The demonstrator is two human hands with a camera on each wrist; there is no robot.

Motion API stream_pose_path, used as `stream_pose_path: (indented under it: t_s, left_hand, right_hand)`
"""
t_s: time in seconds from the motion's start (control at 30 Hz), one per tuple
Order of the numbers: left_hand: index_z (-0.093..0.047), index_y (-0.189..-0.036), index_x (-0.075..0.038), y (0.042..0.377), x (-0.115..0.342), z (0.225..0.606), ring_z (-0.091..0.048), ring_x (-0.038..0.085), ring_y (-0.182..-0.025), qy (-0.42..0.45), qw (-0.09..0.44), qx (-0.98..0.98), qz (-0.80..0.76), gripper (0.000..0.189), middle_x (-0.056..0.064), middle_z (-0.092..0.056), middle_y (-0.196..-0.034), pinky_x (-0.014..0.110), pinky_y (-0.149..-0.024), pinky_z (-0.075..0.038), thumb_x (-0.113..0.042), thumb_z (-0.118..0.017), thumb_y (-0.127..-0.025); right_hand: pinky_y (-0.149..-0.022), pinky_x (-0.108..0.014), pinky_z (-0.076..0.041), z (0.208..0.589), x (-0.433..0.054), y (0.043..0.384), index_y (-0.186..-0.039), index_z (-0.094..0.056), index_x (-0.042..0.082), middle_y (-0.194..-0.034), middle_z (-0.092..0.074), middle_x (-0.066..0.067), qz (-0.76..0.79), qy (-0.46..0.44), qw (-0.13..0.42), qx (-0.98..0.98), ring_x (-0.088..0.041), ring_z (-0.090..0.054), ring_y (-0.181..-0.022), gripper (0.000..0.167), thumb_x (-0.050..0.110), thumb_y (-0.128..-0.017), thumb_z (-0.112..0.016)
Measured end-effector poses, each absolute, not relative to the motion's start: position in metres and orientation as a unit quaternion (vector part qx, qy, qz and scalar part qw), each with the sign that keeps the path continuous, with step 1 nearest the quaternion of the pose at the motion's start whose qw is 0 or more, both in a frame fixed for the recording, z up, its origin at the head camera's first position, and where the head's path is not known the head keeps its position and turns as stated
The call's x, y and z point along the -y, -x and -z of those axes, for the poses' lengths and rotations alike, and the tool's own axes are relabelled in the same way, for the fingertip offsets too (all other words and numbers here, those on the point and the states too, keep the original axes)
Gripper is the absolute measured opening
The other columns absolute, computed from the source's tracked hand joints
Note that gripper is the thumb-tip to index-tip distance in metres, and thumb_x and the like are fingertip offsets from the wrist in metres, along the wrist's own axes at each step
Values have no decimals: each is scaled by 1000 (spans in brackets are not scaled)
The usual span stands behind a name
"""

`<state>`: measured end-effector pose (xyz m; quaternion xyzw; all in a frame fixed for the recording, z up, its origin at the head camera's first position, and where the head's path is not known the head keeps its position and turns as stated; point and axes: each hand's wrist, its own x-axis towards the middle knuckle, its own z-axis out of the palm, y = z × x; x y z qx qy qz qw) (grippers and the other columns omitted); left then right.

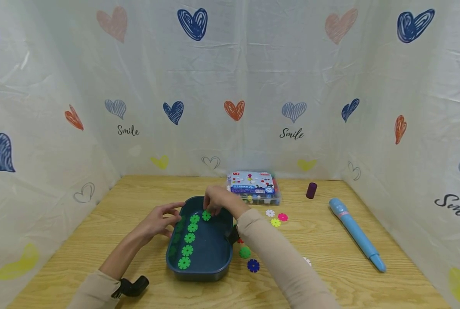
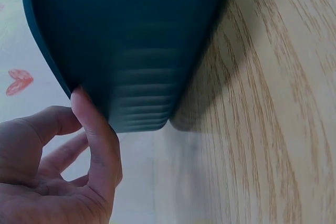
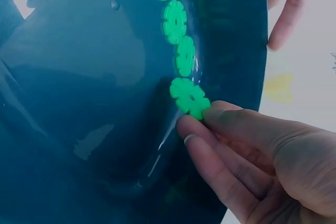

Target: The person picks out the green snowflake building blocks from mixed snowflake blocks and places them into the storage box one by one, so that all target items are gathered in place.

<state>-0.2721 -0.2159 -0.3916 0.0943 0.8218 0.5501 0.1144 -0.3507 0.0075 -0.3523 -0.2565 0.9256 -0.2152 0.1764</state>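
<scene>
A dark blue plastic basin (image 1: 210, 253) stands on the table, with a row of green snowflake building discs (image 1: 189, 237) along the left of its floor. Inside its far end my right hand (image 1: 219, 201) pinches one green snowflake disc (image 3: 190, 98) between thumb and finger, close to the end of the row. At the basin's left rim is my left hand (image 1: 159, 221), its thumb and finger holding the edge. In the left wrist view the left hand (image 2: 79, 156) has a fingertip against the ribbed outer wall.
Loose discs lie right of the basin, among them a green one (image 1: 245, 252), a dark blue one (image 1: 253, 266) and a yellow one (image 1: 275, 222). Behind stands a clear box of parts (image 1: 254, 189). Farther right are a purple cylinder (image 1: 311, 190) and a light blue stick (image 1: 357, 234).
</scene>
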Motion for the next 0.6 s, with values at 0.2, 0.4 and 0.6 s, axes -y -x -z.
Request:
stream_pose_path:
  t_s: [0.2,0.4,0.6]
  left_hand:
    - [-40,-149,-6,272,216,392,-60,19,-82,-99,114,-820,-552,54,19,-49,-117,30,-58,-58,-13,-58,-98]
    - [-40,-149,-6,272,216,392,-60,20,-83,-97,113,-821,-551,54,19,-50,-118,29,-58,-58,-13,-59,-98]
    - [-41,-148,-6,272,216,392,-61,20,-83,-93,113,-822,-551,54,18,-50,-116,29,-58,-58,-12,-59,-98]
  right_hand:
    - [-71,-35,-61,352,-5,349,-91,-76,1,-78,-71,-8,203,251,175,-930,-22,-73,-72,8,-1,-89,-68]
    - [-72,-34,-61,350,-9,350,-94,-75,1,-85,-72,-9,198,252,171,-932,-19,-72,-70,10,-1,-90,-66]
    - [-72,-36,-61,342,-27,352,-101,-74,-1,-98,-73,-14,259,276,185,-907,-20,-73,-73,15,-3,-91,-62]
